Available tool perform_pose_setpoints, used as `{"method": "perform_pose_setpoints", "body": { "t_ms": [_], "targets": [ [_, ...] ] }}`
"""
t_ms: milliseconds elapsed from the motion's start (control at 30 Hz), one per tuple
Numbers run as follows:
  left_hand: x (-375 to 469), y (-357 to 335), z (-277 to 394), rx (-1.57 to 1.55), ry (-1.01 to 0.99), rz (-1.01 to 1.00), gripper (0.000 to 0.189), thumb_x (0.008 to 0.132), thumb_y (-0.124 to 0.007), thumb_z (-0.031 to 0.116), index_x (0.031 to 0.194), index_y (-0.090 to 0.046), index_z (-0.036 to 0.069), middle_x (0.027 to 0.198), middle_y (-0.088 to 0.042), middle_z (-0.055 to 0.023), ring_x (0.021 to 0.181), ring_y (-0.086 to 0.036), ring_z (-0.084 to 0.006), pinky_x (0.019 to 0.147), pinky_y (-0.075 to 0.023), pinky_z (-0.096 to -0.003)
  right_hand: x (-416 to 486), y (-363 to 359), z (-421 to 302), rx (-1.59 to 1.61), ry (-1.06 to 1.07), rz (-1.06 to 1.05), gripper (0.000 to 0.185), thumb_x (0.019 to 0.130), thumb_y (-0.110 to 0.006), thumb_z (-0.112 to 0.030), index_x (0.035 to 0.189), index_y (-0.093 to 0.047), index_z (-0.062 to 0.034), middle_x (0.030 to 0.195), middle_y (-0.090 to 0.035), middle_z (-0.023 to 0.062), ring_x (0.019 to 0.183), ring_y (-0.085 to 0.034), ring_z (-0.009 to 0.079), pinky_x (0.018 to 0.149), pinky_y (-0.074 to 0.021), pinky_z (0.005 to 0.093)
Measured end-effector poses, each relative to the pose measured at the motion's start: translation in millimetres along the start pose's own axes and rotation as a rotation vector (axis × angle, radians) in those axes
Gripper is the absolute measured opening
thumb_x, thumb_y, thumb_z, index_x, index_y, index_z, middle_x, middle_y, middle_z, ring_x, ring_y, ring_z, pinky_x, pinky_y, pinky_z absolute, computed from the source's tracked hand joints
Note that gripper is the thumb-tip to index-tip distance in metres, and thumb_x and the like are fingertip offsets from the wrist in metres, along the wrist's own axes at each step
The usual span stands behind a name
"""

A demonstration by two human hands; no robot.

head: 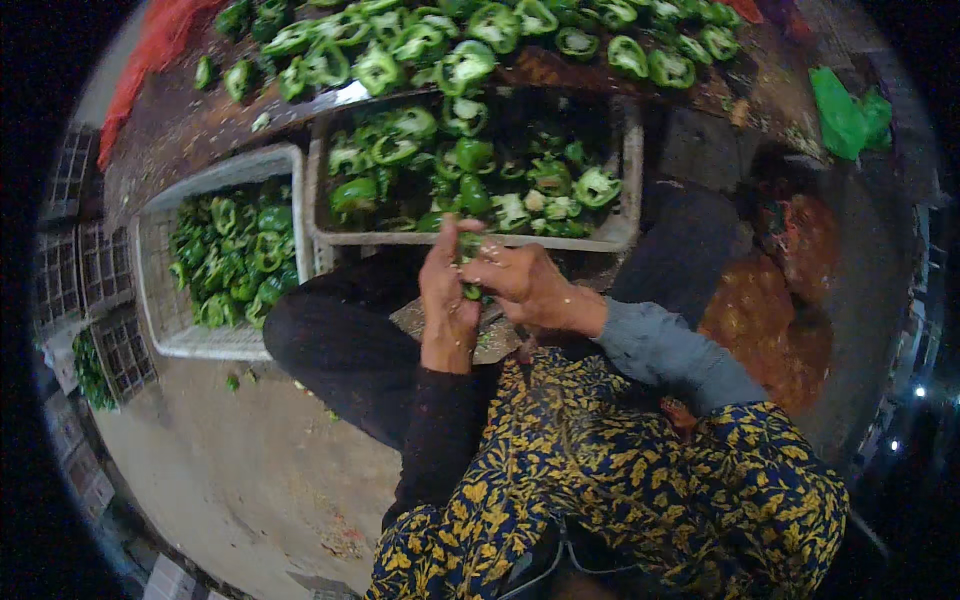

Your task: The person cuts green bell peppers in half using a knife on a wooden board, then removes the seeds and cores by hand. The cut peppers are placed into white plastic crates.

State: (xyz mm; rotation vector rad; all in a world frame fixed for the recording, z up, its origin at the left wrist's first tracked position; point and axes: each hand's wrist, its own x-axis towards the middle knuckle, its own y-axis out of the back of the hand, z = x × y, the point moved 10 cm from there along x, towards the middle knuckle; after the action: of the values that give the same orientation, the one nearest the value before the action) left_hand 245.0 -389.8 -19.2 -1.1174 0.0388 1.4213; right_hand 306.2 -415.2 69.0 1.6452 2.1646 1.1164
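In front of my lap, my left hand (pixel 442 300) holds a green pepper piece (pixel 470 247), mostly hidden by fingers. The fingers of my right hand (pixel 525 281) are curled onto that same piece, with pale seeds stuck to the skin. Just beyond both hands stands a plastic crate (pixel 480 239) holding cut green peppers (pixel 474 156) and some seedy cores (pixel 513 210). To its left, a white plastic crate (pixel 217 346) is filled with green pepper pieces (pixel 232 255).
Many halved green peppers (pixel 465 66) lie on a brown, seed-strewn tabletop (pixel 187 142) beyond the crates. Red netting (pixel 142 67) edges its left side. Orange-red mesh sacks (pixel 750 315) stand right of my leg, and a green plastic bag (pixel 840 112) lies farther right. More crates (pixel 105 255) are stacked at far left.
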Motion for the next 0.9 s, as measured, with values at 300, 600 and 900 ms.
{"method": "perform_pose_setpoints", "body": {
  "t_ms": [300, 600, 900],
  "targets": [
    [-7, 9, -1, -0.397, -0.11, 0.114, 0.034, 0.092, -0.046, 0.039, 0.09, -0.054, 0.006, 0.075, -0.058, -0.0079, 0.07, -0.056, -0.0207, 0.064, -0.0484, -0.0315, 2, 25, 68, 0.453, -0.639, 0.539, 0.02, 0.074, -0.061, -0.007, 0.094, -0.061, -0.0043, 0.079, -0.06, 0.0119, 0.067, -0.059, 0.0251, 0.056, -0.0466, 0.0324],
    [-31, 130, 289, 1.235, -1.166, 0.683, 0.041, 0.087, -0.056, 0.035, 0.107, -0.059, -0.001, 0.089, -0.059, -0.0099, 0.089, -0.058, -0.0204, 0.077, -0.0467, -0.0294, -17, 19, 148, -0.696, -0.232, -0.57, 0.043, 0.068, -0.064, -0.014, 0.111, -0.056, -0.015, 0.106, -0.054, 0.0095, 0.091, -0.057, 0.0301, 0.072, -0.0454, 0.0446],
    [-44, 78, 218, 0.992, -1.19, 0.654, 0.022, 0.085, -0.058, 0.011, 0.102, -0.062, -0.004, 0.093, -0.062, -0.007, 0.081, -0.056, -0.0141, 0.075, -0.0451, -0.0261, -62, 21, 268, -0.937, -0.47, -0.608, 0.07, 0.073, -0.059, -0.011, 0.137, -0.03, -0.0154, 0.102, -0.056, 0.0215, 0.078, -0.059, 0.0347, 0.058, -0.0463, 0.0468]
  ]
}}
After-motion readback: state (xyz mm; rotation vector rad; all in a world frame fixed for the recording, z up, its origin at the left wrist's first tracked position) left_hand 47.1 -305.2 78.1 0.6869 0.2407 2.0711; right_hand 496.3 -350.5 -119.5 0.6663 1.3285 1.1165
